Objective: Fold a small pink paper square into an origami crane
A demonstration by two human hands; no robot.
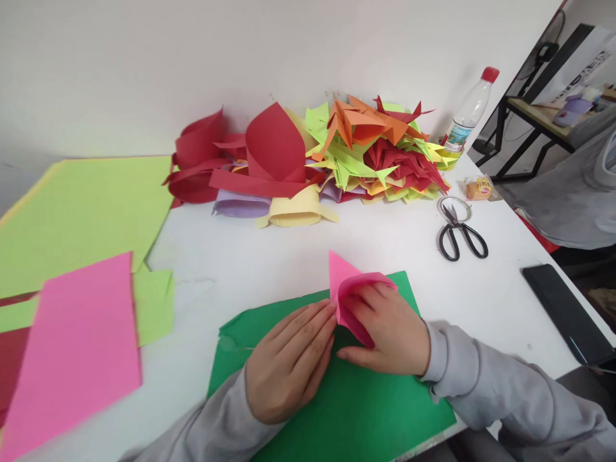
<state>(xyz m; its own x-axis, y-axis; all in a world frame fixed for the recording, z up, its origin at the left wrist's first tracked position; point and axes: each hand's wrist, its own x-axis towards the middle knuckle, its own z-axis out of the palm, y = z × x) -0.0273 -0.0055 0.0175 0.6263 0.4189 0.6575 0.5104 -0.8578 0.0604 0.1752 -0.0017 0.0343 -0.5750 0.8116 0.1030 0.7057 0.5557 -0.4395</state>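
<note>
A folded piece of pink paper (344, 276) stands up over a green sheet (356, 410), its fold spread into a curved pocket. My left hand (293, 362) is closed on the lower left edge of this paper, fingers pressed together and thumb hidden. Inside the pocket are the fingers of my right hand (392, 327), touching the inner face. The right thumb sticks out apart from the paper, below it, so that hand is open.
A flat pink sheet (86, 353) and yellow-green sheets (96, 205) lie left. Red paper bands (274, 147) and spiky folded paper shapes (366, 128) are piled along the wall. Black-handled scissors (455, 234), a tape roll (462, 204), a bottle (466, 115) and a phone (568, 314) are at right.
</note>
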